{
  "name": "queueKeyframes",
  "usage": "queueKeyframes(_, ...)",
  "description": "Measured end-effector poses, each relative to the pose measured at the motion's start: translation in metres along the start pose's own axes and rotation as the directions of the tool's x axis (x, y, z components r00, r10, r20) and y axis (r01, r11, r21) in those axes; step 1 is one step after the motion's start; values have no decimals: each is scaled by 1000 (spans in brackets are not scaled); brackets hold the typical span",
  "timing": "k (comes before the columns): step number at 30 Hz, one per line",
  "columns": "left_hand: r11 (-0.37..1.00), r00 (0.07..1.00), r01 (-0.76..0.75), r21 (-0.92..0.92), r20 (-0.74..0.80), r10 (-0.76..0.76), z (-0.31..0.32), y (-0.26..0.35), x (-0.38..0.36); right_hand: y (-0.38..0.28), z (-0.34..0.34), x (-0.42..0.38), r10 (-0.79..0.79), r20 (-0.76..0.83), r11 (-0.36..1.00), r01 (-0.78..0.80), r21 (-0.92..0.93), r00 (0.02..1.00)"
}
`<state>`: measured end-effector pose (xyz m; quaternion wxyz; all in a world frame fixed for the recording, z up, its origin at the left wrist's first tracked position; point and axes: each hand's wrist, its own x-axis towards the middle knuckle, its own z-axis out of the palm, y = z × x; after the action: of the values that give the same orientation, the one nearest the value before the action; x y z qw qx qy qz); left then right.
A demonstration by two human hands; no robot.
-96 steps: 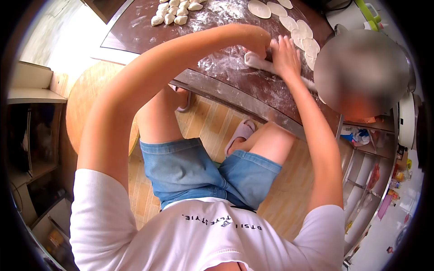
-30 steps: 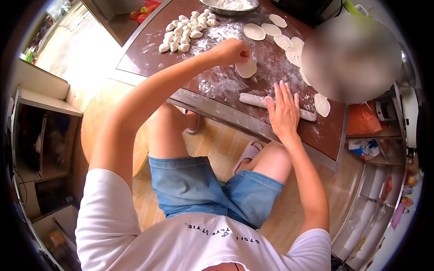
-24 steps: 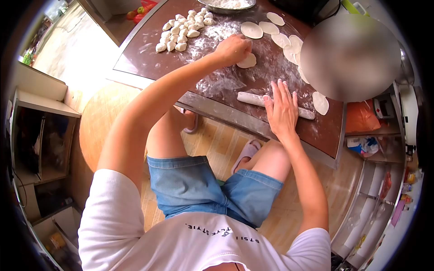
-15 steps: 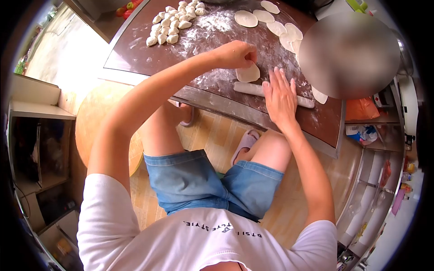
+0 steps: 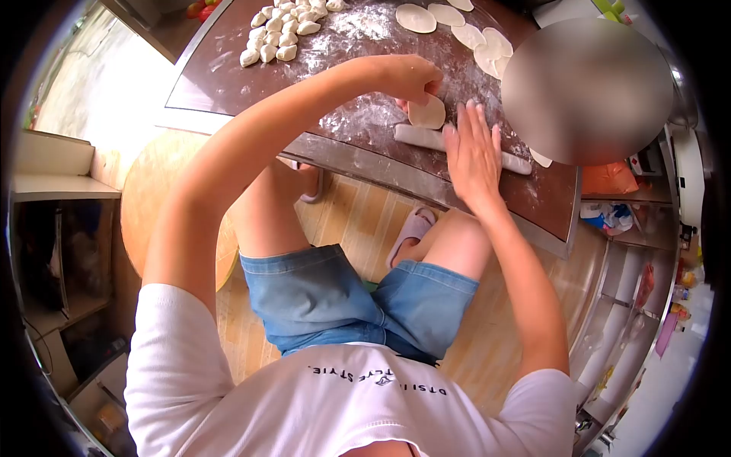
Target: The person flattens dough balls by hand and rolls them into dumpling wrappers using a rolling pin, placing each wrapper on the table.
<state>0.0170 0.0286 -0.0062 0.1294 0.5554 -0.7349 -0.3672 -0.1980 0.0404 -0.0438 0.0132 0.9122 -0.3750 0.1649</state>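
My left hand (image 5: 413,78) is closed on the far edge of a thin round dough wrapper (image 5: 429,114), which lies flat on the floured board. Some of its fingertips show at the wrapper's left side. Just on the near side of the wrapper is a flour-dusted rolling pin (image 5: 417,136). Across the pin's middle lies my right hand (image 5: 477,164), flat, fingers stretched out and pointing away from me. Its palm covers part of the pin, whose right end sticks out beyond the hand.
Small dough pieces (image 5: 287,38) lie grouped at the far left of the brown table (image 5: 236,76). Several rolled wrappers (image 5: 416,18) lie along the far right. A large blurred round shape (image 5: 586,91) covers the right side. A round wooden stool (image 5: 164,198) stands at left.
My left hand has turned the wrapper slightly and shifted a little to the right, fingertips now showing at its left side. The right hand stays flat on the rolling pin. The view has shifted slightly.
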Motion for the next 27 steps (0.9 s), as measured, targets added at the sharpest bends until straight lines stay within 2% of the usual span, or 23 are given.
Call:
queueKeyframes(1, 997, 996, -49, 59, -68, 53, -1, 0, 0, 7, 9, 19, -4, -12, 998, 4, -69, 1000)
queueKeyframes(3, 974, 967, -136, 179, -191, 170, 0, 1, 0, 19, 23, 64, 73, -61, 997, -74, -12, 995)
queueKeyframes(6, 961, 986, 42, 274, -164, 4, 3, 7, 14, 29, 33, 93, 134, -42, 991, -135, -21, 990)
queueKeyframes(7, 951, 987, 90, 296, -152, -46, 1, 9, 17, 21, 23, 82, 165, 36, 986, -166, 34, 986)
queueKeyframes(11, 995, 999, 27, 100, 29, -30, -2, 6, 8, 2, -5, 2, 18, 100, 997, -25, 72, 995)
queueKeyframes(14, 999, 998, -50, 9, -41, 50, -2, -3, -2, 5, -2, 4, -15, 48, 1000, 14, 1, 999)
queueKeyframes(15, 996, 995, -66, 52, -70, 70, -3, -3, -4, 8, 5, 19, -17, 23, 999, 18, -27, 1000)
queueKeyframes(17, 985, 983, -92, 143, -144, 113, -6, -1, -5, 16, 16, 71, 76, 21, 996, -74, -55, 997)
queueKeyframes(18, 962, 970, -96, 257, -195, 149, -2, -13, 9, 18, 19, 86, 117, 24, 991, -115, -72, 993)
queueKeyframes(19, 967, 982, -50, 251, -166, 93, -3, -10, 11, 20, 19, 97, 150, 23, 984, -147, -96, 988)
queueKeyframes(21, 972, 994, 39, 232, -105, -14, -5, -7, 12, 16, 19, 74, 119, 53, 993, -118, -23, 991)
queueKeyframes(22, 952, 995, 18, 304, -98, 13, -5, -5, 11, 13, 15, 49, 57, 58, 998, -56, -20, 997)
queueKeyframes(25, 995, 996, 46, -87, -76, -53, -2, -6, -3, -3, -8, -6, -29, 130, 996, 19, 82, 991)
queueKeyframes(26, 989, 995, 72, -128, -56, -80, -3, -3, -10, -1, -6, -3, -36, 116, 997, 28, 73, 993)
queueKeyframes(27, 999, 995, 18, -50, -101, -23, 0, -8, -10, 0, -3, 0, -38, 106, 997, 31, 71, 994)
